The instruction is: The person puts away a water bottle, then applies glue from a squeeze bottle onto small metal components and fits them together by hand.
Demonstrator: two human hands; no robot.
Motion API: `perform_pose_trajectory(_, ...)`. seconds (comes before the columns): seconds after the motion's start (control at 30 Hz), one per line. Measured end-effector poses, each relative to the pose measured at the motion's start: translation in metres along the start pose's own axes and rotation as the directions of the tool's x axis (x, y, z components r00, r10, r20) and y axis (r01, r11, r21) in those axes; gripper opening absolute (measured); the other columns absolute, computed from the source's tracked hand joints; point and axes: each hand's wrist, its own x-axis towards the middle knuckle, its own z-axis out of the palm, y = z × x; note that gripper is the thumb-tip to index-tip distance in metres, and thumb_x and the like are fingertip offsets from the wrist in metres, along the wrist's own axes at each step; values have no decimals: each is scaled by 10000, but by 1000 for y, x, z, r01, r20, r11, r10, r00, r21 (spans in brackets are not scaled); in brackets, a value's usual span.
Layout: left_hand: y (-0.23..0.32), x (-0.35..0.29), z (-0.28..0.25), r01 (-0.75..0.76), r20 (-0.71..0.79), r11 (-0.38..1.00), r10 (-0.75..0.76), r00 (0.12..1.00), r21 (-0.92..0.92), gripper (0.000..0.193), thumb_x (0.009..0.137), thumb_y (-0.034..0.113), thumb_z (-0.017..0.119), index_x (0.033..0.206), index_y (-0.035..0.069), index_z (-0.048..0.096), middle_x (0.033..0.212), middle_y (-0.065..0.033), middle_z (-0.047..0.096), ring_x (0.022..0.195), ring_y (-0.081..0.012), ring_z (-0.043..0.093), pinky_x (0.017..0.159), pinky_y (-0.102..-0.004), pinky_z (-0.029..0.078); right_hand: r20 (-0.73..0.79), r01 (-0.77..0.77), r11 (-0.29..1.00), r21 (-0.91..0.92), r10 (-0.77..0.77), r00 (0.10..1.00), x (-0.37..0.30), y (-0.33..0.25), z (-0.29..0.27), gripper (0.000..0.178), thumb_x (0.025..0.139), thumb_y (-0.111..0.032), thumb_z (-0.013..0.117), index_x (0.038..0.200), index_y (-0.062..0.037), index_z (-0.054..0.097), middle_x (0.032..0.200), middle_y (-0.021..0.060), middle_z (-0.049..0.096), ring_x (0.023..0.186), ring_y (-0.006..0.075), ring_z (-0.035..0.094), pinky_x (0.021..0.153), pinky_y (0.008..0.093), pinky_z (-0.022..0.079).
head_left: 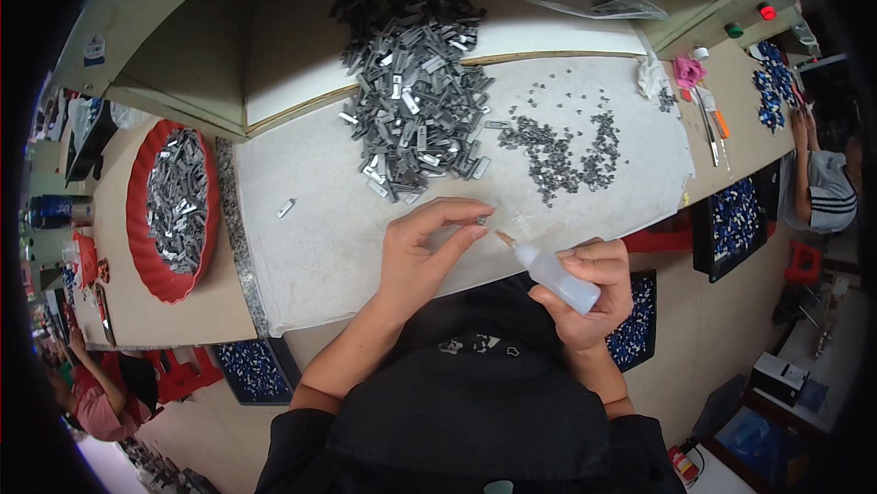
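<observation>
Small grey part: located above the white sheet, pinched between thumb and forefinger of the left hand, the tips nearly together. Squeeze bottle: held tilted, its tip near the part; the fingers of the right hand are closed around its body. Beyond the hands, small parts lie scattered beside heaped grey pieces. A red tray at left contains similar pieces.

right hand grips a bottle; left of the bottle, left hand pinches a part; beyond the bottle lie bits.
</observation>
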Motion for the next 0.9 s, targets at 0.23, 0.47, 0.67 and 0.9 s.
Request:
perform_pose_trajectory(0.23,-2,-2,-1,-23,-96,997,16,995,-72,196,757,-69,553,951,-48,573,931,-135,599,852,-171,579,772,-263,451,-61,-86,971,225,102,993,3,10,-11,374,623,-14,736,899,-39,486,931,130,511,745,162,551,670,255,457)
perform_pose_trajectory(0.47,0,-3,0,-13,-131,990,-6,991,-140,178,756,-60,569,931,-40,590,922,-125,604,870,-170,576,784,-262,445,-9,-421,887,191,430,903,26,57,-59,332,741,53,563,1043,7,433,959,110,510,812,150,558,714,251,450)
perform_pose_trajectory(0.67,0,-1,1,-3,-112,990,-13,994,-140,183,755,-61,570,936,-49,583,929,-126,600,875,-173,575,791,-268,445,-74,-469,861,196,490,868,37,83,-77,226,768,17,560,962,-14,449,819,73,536,736,134,557,607,228,451)
perform_pose_trajectory(0.9,1,-1,3,9,-85,992,-19,996,-125,188,754,-65,568,941,-49,581,926,-127,599,874,-173,572,786,-267,444,122,-311,906,-289,356,926,66,95,-73,93,722,-34,622,753,3,542,730,53,579,661,157,566,608,274,438)
